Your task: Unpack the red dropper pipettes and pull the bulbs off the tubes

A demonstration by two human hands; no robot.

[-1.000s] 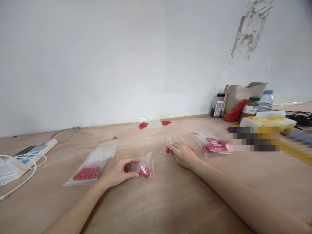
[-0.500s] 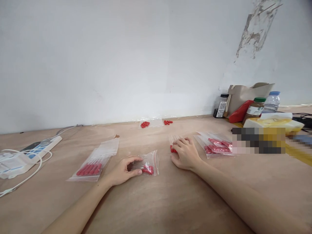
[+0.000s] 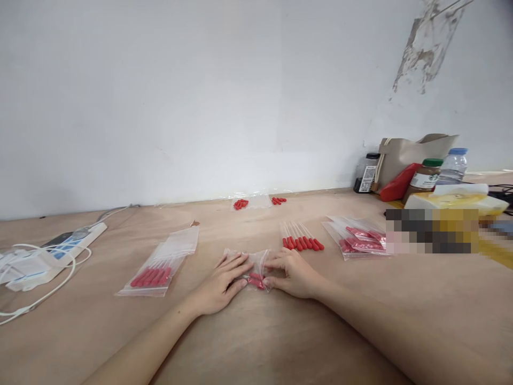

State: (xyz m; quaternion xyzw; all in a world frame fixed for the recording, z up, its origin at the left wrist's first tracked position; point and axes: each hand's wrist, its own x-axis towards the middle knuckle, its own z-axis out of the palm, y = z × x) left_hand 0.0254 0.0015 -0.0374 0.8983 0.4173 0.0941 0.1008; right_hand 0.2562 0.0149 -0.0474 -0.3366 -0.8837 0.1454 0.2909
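In front of me a small clear zip bag (image 3: 257,263) lies on the table with red pieces (image 3: 256,280) inside. My left hand (image 3: 222,284) rests flat over the bag's left side, fingers stretched out. At the bag's right edge, my right hand (image 3: 294,274) pinches the plastic between thumb and fingers. Just behind the right hand, several thin white sticks with red tips (image 3: 303,241) lie side by side, tips toward me. Left of my hands is a clear bag of red-tipped sticks (image 3: 151,276), with plain clear bags (image 3: 182,241) overlapping it.
Filled bags of red pieces (image 3: 363,239) are piled at the right. Near the wall lie loose red pieces (image 3: 241,204) and clear plastic. A power strip (image 3: 60,256) with white cables is at far left. A jar (image 3: 427,174), bottles and a beige bag (image 3: 404,155) stand back right.
My right hand has left the row of red-tipped sticks and moved left and toward me to grip the bag's edge. My left hand has shifted right and flattened onto the bag.
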